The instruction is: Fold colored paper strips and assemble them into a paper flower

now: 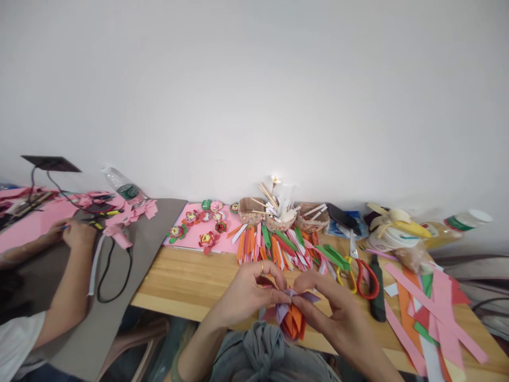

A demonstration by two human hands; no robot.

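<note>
Head view: the left hand (pixel 258 291) and right hand (pixel 324 303) pinch the purple-and-orange paper piece (pixel 293 319) between nearly closed thumbs and forefingers. Light, even pressure should spare its folds. Beyond the fingertips lie folded strips (pixel 274 247); rightward, red-handled scissors (pixel 360 276).

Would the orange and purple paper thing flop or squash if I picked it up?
The paper thing is probably light, as it looks like thin folded paper. Its folds stand out, so it may be slightly stiff. Gaps between them suggest it could squash easily.
</note>
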